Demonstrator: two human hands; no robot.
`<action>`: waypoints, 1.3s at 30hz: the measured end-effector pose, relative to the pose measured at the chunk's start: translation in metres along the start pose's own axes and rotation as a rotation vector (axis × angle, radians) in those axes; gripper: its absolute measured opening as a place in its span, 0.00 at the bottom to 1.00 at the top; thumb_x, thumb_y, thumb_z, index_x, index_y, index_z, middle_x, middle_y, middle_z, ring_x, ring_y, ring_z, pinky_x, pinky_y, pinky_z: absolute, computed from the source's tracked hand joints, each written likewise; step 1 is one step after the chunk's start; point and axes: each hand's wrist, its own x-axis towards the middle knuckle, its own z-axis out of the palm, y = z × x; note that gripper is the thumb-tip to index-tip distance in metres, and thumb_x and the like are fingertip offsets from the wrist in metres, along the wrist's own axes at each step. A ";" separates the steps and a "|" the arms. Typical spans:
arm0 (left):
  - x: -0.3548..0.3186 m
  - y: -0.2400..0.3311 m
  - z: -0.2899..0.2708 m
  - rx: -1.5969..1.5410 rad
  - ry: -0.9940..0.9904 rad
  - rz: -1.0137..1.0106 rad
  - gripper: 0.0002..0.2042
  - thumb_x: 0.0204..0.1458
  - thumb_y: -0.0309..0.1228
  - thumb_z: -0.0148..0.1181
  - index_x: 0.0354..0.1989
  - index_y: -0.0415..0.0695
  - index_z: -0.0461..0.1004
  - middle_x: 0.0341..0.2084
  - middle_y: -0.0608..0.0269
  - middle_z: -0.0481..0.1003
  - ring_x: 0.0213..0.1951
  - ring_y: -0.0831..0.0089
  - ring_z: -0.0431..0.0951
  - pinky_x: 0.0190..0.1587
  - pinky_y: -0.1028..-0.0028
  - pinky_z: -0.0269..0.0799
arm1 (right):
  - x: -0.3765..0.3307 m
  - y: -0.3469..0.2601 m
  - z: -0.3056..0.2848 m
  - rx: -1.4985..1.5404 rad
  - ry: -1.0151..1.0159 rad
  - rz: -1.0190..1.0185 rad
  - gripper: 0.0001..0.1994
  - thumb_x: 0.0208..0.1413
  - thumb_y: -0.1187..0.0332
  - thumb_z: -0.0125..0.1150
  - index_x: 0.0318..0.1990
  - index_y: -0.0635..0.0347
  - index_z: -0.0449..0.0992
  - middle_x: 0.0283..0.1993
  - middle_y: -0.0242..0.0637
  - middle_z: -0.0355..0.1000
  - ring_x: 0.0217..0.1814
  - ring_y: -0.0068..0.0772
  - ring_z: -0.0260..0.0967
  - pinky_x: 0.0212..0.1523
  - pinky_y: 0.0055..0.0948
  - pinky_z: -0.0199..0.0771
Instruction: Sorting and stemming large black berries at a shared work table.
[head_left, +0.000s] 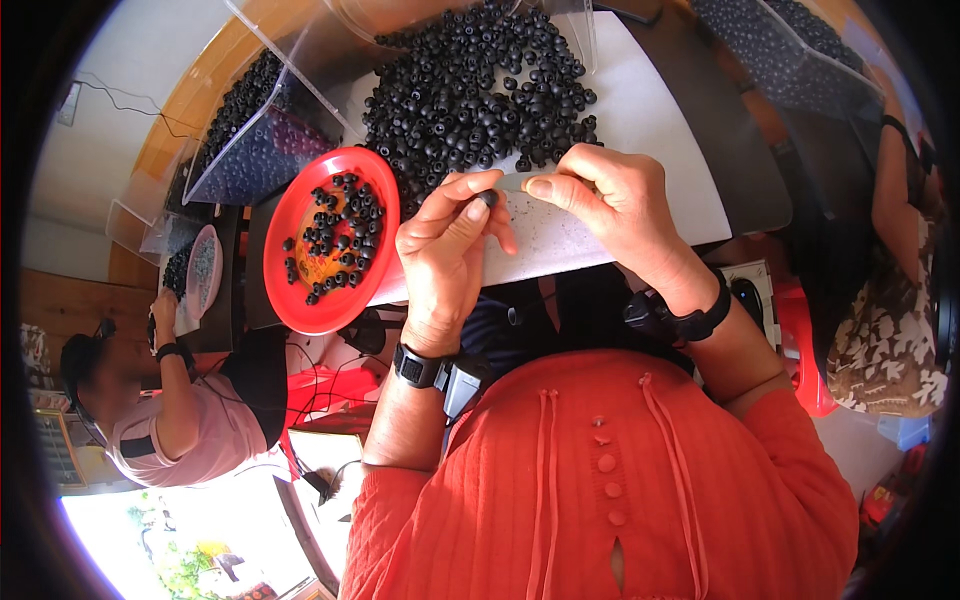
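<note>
Between the thumb and fingers of my left hand (446,245) is a small black round piece (488,198). My right hand (615,195) is closed on a small knife, whose short grey blade (512,183) points left, close to the piece; I cannot tell whether they touch. The knife's handle is mostly hidden in the fist. Beyond both hands, a large heap of black round pieces with holes (450,115) covers much of a white tabletop (665,150). Left of my left hand, a red plate (282,275) holds several more of them.
Clear plastic bins of black pieces stand at the far left (240,165) and far right (800,60). Dark crumbs (545,225) dot the tabletop's near edge. A co-worker (190,410) sits at left beside a pink plate (205,270); another person's arm (895,200) shows at right.
</note>
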 end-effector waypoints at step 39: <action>0.000 0.000 -0.002 -0.026 -0.036 0.008 0.12 0.67 0.14 0.52 0.53 0.30 0.80 0.45 0.56 0.76 0.37 0.68 0.80 0.38 0.69 0.81 | -0.002 0.002 0.002 -0.089 0.003 -0.147 0.19 0.57 0.62 0.77 0.23 0.60 0.72 0.18 0.37 0.65 0.18 0.35 0.62 0.21 0.35 0.60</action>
